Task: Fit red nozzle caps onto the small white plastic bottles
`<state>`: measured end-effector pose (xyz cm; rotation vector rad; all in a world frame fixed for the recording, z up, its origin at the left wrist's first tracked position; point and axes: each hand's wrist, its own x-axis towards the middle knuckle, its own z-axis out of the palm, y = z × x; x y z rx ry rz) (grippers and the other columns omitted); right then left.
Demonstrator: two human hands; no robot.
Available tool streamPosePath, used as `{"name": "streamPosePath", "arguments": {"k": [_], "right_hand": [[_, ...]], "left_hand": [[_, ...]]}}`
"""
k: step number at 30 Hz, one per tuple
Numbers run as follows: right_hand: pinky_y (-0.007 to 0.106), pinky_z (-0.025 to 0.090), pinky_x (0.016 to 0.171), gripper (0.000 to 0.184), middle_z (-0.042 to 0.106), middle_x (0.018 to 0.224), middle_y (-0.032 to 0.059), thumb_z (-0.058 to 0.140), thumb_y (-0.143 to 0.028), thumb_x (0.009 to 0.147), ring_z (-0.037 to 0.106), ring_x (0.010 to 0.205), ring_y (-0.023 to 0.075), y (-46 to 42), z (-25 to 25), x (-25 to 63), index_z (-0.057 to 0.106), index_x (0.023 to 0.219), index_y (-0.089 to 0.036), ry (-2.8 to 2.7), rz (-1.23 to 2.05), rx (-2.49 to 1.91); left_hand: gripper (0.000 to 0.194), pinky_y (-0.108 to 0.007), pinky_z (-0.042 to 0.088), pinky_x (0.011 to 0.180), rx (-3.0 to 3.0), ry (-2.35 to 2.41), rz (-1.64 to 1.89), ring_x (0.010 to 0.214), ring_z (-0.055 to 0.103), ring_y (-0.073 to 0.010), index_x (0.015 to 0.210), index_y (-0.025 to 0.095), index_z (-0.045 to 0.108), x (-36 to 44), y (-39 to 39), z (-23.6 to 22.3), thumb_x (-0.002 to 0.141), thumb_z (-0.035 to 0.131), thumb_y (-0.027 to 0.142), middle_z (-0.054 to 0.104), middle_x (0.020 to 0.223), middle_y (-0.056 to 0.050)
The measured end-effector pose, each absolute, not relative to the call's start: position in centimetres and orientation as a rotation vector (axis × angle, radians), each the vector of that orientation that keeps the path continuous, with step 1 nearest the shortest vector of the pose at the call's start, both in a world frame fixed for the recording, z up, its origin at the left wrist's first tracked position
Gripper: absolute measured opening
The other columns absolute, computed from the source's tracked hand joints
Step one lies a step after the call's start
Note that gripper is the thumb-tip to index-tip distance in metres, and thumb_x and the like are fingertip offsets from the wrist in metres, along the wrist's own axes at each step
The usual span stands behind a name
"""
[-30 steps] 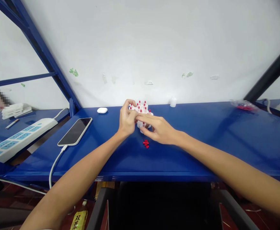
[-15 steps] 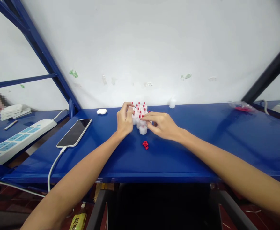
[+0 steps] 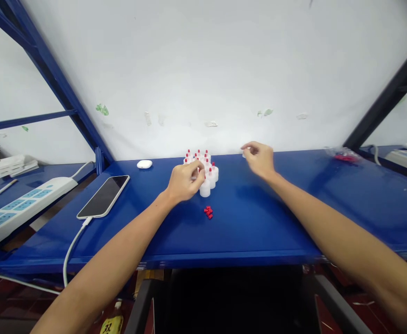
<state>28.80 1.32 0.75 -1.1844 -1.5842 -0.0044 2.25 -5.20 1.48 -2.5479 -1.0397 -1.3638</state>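
Note:
Small white plastic bottles [image 3: 205, 188] with red tips stand upright in a tight group on the blue table. My left hand [image 3: 187, 181] is at the group's left front, thumb and forefinger curled together beside the front bottle; whatever they pinch, if anything, is hidden. Several loose red caps [image 3: 208, 212] lie in a little heap in front of the group. Further right, by the wall, my right hand [image 3: 259, 160] has its fingers closed around a lone white bottle [image 3: 244, 155], which is mostly covered by the hand.
A phone [image 3: 103, 197] on a charging cable and a white earbud case [image 3: 144, 164] lie on the left. A power strip [image 3: 26, 208] sits beyond the blue frame. At the back right is a clear bag [image 3: 344, 155] with red pieces. The wall [image 3: 203, 69] rises behind the table.
My right hand has left the bottle group and moved right and back to the lone bottle. My left hand has come slightly nearer, to the front bottle. The view has shifted a little.

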Motion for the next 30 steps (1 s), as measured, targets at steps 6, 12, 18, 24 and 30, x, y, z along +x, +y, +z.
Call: {"name": "streamPosePath", "arguments": {"k": [6,12,18,24,30], "right_hand": [[0.042,0.045,0.096,0.047,0.059,0.124,0.0182,0.049,-0.021,0.084,0.061,0.103,0.0288,6.0,-1.6,32.5,0.065,0.128,-0.014,-1.713,-0.126,-1.536],[0.047,0.044,0.101,0.062,0.05,0.133,0.0227,0.053,-0.02,0.087,0.057,0.113,0.0334,7.1,-1.7,30.7,0.046,0.147,-0.014,-1.853,0.106,-1.742],[0.039,0.05,0.099,0.052,0.057,0.123,0.0148,0.052,-0.02,0.089,0.061,0.106,0.0245,4.8,0.5,27.8,0.052,0.141,-0.018,-1.876,0.06,-1.482],[0.034,0.055,0.094,0.046,0.056,0.127,0.0079,0.058,-0.026,0.091,0.06,0.112,0.0193,-3.5,4.1,22.2,0.054,0.137,-0.026,-1.79,0.131,-0.582],[0.041,0.053,0.096,0.045,0.061,0.12,0.0068,0.063,-0.02,0.09,0.062,0.108,0.021,-7.0,3.2,19.4,0.061,0.133,-0.031,-1.999,0.157,-0.476]], "left_hand": [[0.024,-0.025,0.038,0.055,-2.609,-0.751,-1.346,0.049,0.048,-0.0113,0.072,0.019,0.056,3.0,-6.4,1.8,0.091,0.043,0.024,0.057,0.058,0.001],[0.035,-0.028,0.042,0.06,-2.694,-0.878,-1.496,0.058,0.054,-0.0143,0.074,0.019,0.059,3.5,-6.6,1.2,0.097,0.037,0.033,0.06,0.066,-0.002],[0.038,-0.025,0.036,0.044,-2.631,-1.122,-2.365,0.044,0.045,-0.0099,0.093,0.018,0.059,4.2,-5.8,0.8,0.097,0.039,0.05,0.053,0.067,0.002],[0.036,-0.023,0.037,0.04,-2.489,-1.145,-2.841,0.04,0.045,-0.0087,0.102,0.021,0.05,4.9,-5.9,1.9,0.089,0.041,0.054,0.053,0.071,0.004],[0.037,-0.023,0.036,0.038,-2.577,-1.157,-2.771,0.044,0.045,-0.0109,0.104,0.023,0.048,4.4,-5.8,1.6,0.089,0.035,0.054,0.053,0.074,0.001]]}}
